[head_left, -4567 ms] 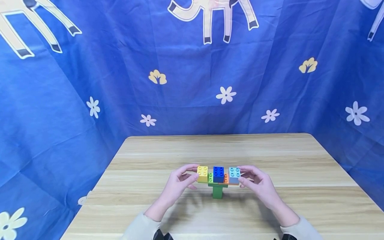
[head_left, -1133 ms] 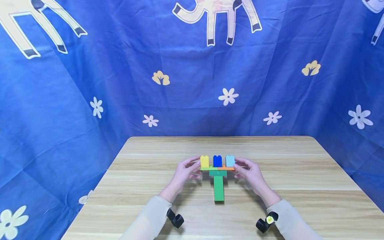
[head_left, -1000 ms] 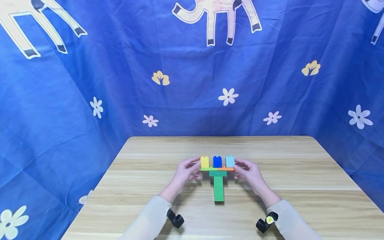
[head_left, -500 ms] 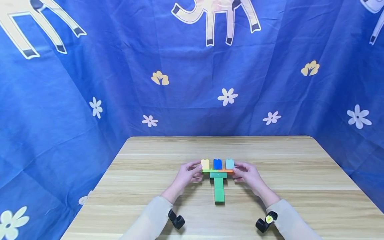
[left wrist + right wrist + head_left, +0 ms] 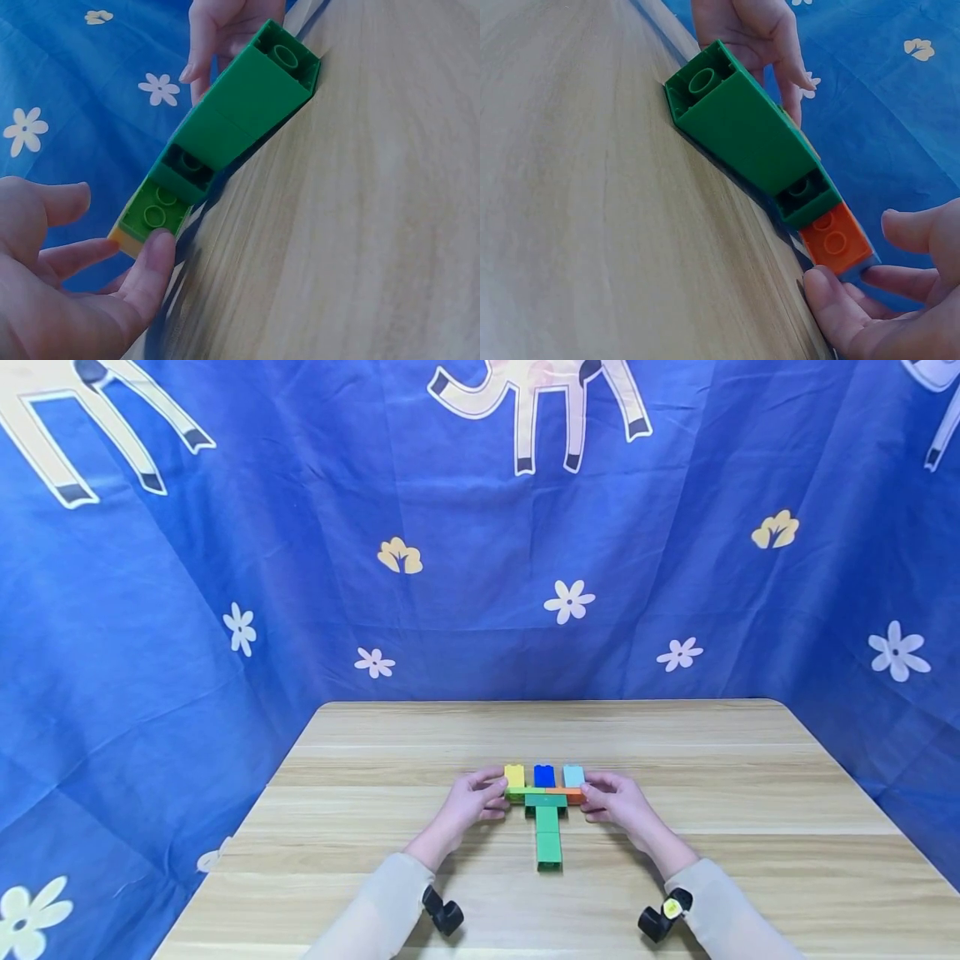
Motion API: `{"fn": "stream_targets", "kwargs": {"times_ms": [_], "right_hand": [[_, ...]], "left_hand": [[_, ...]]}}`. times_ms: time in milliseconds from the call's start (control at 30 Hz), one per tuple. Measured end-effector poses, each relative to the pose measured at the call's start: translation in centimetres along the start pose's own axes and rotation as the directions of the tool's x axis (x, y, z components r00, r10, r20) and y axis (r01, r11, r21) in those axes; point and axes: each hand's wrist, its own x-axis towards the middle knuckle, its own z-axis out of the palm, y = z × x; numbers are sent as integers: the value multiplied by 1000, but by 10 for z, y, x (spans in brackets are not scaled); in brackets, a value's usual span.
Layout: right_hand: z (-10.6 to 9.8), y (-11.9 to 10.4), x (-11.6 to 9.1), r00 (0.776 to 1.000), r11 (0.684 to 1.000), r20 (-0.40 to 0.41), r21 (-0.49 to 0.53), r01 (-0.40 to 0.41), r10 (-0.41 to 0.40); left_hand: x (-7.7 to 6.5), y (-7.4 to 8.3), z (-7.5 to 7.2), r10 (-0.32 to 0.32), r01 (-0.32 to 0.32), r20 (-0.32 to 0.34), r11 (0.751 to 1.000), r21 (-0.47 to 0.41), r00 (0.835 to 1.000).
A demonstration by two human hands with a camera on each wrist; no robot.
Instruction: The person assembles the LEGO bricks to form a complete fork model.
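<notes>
A toy-brick structure shaped like a T lies tilted back, its green stem (image 5: 548,846) pointing toward me. A darker green crosspiece (image 5: 546,800) joins the stem to a lime brick (image 5: 155,216) and an orange brick (image 5: 841,241). Yellow (image 5: 514,777), dark blue (image 5: 544,777) and light blue (image 5: 573,776) bricks sit in a row along the top. My left hand (image 5: 467,802) pinches the yellow and lime end between thumb and fingers. At the other end, my right hand (image 5: 621,802) pinches the light blue and orange bricks. Hollow undersides show in both wrist views.
A wood-grain table (image 5: 360,835) lies beneath the hands. Behind and beside it hangs a blue cloth (image 5: 480,610) with flowers and animal figures. Black wrist mounts (image 5: 444,912) are strapped on both sleeves.
The structure has gone from standing with its studs facing up to tilted back, its stem toward me. Over the last second it has tipped further and sunk slightly in view. Both hands keep their hold.
</notes>
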Motion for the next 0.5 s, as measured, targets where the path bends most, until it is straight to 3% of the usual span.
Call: {"fn": "stream_targets", "kwargs": {"times_ms": [167, 500], "right_hand": [[1, 1, 0, 1000, 1000, -2, -5, -1, 1], [1, 1, -1, 1000, 1000, 11, -16, 5, -5]], "left_hand": [[-7, 10, 3, -16, 16, 13, 1000, -6, 1000], [2, -6, -3, -34, 34, -10, 999, -9, 999]]}}
